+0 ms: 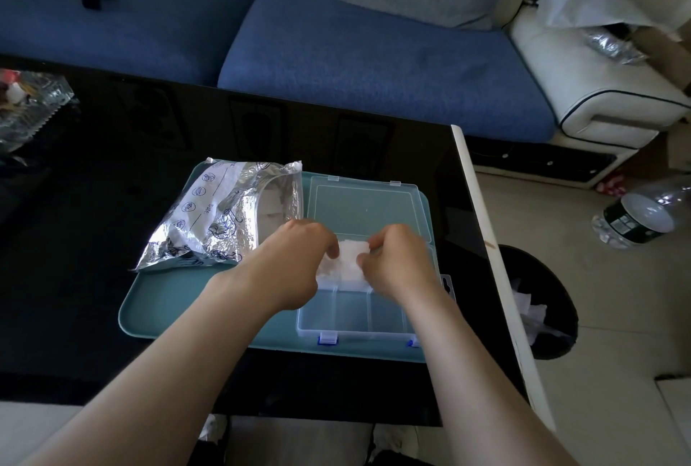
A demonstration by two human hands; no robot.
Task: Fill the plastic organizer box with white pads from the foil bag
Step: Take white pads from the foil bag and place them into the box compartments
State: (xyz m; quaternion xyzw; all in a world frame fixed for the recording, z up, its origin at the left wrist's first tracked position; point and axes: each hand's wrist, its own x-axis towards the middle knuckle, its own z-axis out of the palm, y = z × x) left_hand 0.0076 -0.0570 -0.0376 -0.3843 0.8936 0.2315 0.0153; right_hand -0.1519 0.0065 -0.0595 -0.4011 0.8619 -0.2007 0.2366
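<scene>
As our forearms cross the black counter, the plastic organizer box sits nearest on a teal tray. Over its far row, our left hand and right hand curl their fingers around the white pads, pinching from either side. Their tips are hidden, and we cannot count the pads. Beyond, the foil bag gapes beside the open lid.

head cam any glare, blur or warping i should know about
Head view: the wide angle bows the white edge of the table; its glossy black top carries dim reflections; the foil bag throws bright glints; the white pads, pinched by the left hand and right hand, look washed out and soft.
</scene>
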